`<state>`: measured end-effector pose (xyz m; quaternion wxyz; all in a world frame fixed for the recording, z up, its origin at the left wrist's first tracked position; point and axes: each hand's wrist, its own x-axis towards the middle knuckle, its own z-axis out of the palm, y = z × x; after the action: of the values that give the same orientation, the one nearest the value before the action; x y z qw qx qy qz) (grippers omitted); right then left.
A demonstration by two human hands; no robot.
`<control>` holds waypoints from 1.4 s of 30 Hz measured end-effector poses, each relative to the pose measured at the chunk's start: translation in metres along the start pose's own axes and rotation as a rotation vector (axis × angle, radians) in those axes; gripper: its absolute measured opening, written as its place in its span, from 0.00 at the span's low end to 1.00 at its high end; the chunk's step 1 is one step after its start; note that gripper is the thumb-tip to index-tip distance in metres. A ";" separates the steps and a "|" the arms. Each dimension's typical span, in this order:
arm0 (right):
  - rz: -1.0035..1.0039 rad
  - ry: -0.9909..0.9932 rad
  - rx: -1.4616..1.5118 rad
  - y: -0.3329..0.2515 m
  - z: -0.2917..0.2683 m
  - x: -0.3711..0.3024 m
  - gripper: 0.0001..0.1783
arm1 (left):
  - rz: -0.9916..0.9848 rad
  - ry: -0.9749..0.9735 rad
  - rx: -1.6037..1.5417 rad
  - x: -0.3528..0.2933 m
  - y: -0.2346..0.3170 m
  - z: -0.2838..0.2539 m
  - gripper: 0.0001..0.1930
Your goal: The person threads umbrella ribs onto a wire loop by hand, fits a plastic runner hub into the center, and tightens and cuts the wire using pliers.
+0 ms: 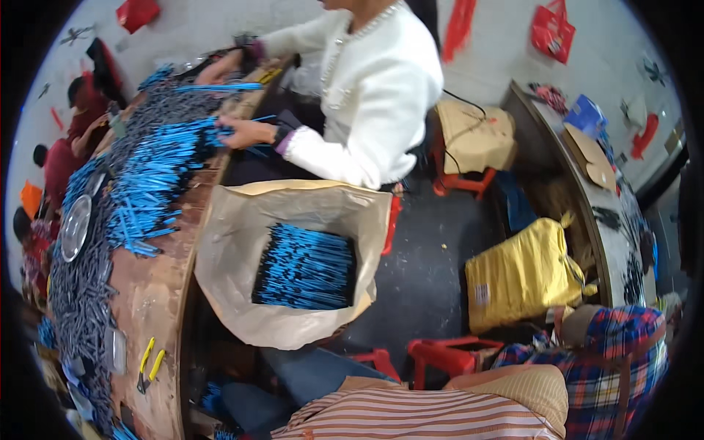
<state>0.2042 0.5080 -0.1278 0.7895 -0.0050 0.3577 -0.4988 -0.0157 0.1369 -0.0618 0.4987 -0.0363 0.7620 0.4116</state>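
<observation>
Neither of my hands is in the picture; my striped top (411, 411) and jeans show at the lower edge. In front of me a large paper-lined sack (227, 293) stands open beside the table. Inside it are many thin blue sticks with black ends (308, 268), packed in a block. More of these blue sticks (150, 183) lie in a heap on the wooden table (150, 286). Pliers with yellow handles (150, 363) rest near the table's edge. Dark grey small parts (77, 308) form a long pile along the table's far side.
A co-worker in a white top (381, 95) handles sticks across the sack. Red stools (444, 359) and a yellow bag (521, 271) stand on the floor. A person in plaid (623, 359) sits at right by another bench (594, 213). A clear round dish (76, 227) lies on the grey pile.
</observation>
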 end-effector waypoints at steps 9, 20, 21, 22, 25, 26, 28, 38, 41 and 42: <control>0.116 -0.028 -0.140 -0.042 -0.021 -0.002 0.14 | 0.041 -0.082 -0.022 -0.050 -0.046 -0.013 0.12; -0.348 0.581 -0.916 -0.262 0.020 -0.088 0.14 | 0.246 -0.160 -0.578 -0.122 -0.142 -0.048 0.11; -0.422 0.800 -0.975 -0.290 0.029 -0.102 0.14 | 0.271 -0.146 -0.574 -0.109 -0.134 -0.051 0.12; -0.458 0.969 -0.695 -0.318 0.041 -0.109 0.13 | 0.343 -0.153 -0.605 -0.097 -0.128 -0.053 0.13; -0.762 1.337 -0.854 -0.405 0.054 -0.111 0.11 | 0.422 -0.137 -0.639 -0.048 -0.107 -0.056 0.15; -0.800 1.397 -0.827 -0.431 0.054 -0.104 0.11 | 0.532 -0.160 -0.598 -0.032 -0.103 -0.056 0.15; -0.790 1.424 -0.957 -0.480 0.045 -0.081 0.11 | 0.637 -0.199 -0.570 -0.011 -0.106 -0.053 0.15; -0.587 1.865 -1.867 -0.708 -0.083 0.054 0.08 | 0.443 0.024 -0.327 -0.014 -0.131 -0.076 0.16; -0.309 1.832 -1.869 -0.743 -0.108 0.061 0.08 | 0.399 0.097 -0.346 -0.048 -0.115 -0.087 0.17; -0.204 1.818 -1.847 -0.752 -0.116 0.061 0.08 | 0.394 0.114 -0.391 -0.058 -0.105 -0.091 0.18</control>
<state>-0.4365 0.1222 0.0264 -0.0709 -0.2326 0.9688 0.0484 -0.0040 -0.0131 -0.0630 0.3491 -0.0061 0.6874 0.6369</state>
